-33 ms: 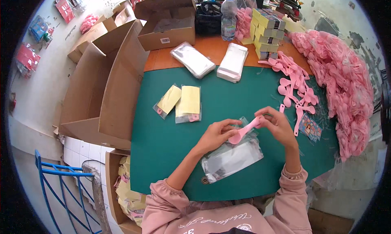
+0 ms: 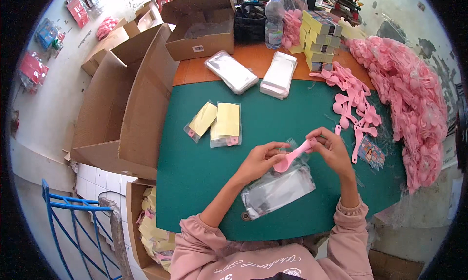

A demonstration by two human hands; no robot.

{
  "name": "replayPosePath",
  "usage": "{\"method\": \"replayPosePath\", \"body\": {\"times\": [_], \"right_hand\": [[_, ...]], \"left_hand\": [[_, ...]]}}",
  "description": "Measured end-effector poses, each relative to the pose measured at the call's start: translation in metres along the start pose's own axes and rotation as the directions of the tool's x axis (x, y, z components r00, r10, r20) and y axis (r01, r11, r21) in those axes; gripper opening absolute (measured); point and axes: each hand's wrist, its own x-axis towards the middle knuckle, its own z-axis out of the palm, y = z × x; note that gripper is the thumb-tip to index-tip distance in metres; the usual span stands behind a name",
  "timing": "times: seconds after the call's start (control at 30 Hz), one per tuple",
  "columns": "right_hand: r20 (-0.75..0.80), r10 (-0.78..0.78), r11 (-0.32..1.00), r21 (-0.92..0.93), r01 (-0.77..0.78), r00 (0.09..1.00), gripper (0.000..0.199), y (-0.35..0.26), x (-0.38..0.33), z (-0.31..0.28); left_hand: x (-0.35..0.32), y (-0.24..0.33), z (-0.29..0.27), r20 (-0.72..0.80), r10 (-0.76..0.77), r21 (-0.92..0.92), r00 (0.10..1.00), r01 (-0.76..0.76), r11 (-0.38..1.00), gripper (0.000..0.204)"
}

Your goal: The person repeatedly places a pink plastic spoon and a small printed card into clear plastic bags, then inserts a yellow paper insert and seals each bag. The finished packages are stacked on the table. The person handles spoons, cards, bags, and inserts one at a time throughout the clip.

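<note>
Both hands share one grip: the right hand pinches the handle of a smooth pink plastic spoon, the left hand closed beside its bowl. Beneath lies a glossy clear bag on the green table. Open mat spreads left; loose pink spoons crowd the right edge.

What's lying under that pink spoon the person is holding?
Beneath the pink spoon, held by the left hand and right hand, lies a stack of clear plastic bags on the green mat. What the stack covers stays hidden.
</note>
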Motion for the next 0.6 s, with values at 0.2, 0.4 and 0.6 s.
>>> {"method": "replayPosePath", "body": {"times": [0.2, 0.4, 0.6], "right_hand": [[-0.157, -0.034, 0.998, 0.055, 0.043, 0.987, 0.017, -0.002, -0.002, 0.023], [-0.234, -0.047, 0.992, 0.106, 0.073, 0.971, 0.015, -0.005, -0.002, 0.021], [0.037, -0.342, 0.801, -0.511, 0.312, 0.939, 0.033, -0.02, -0.014, 0.01]], "left_hand": [[0.001, 0.014, 0.01, -0.086, -0.059, -0.086, 0.995, 0.052, 0.995, 0.032], [0.003, 0.017, -0.005, 0.177, -0.127, -0.116, 0.976, 0.149, 0.982, 0.035], [0.0, 0.028, -0.003, 0.072, -0.043, -0.205, 0.996, 0.057, 0.977, 0.033]]}}
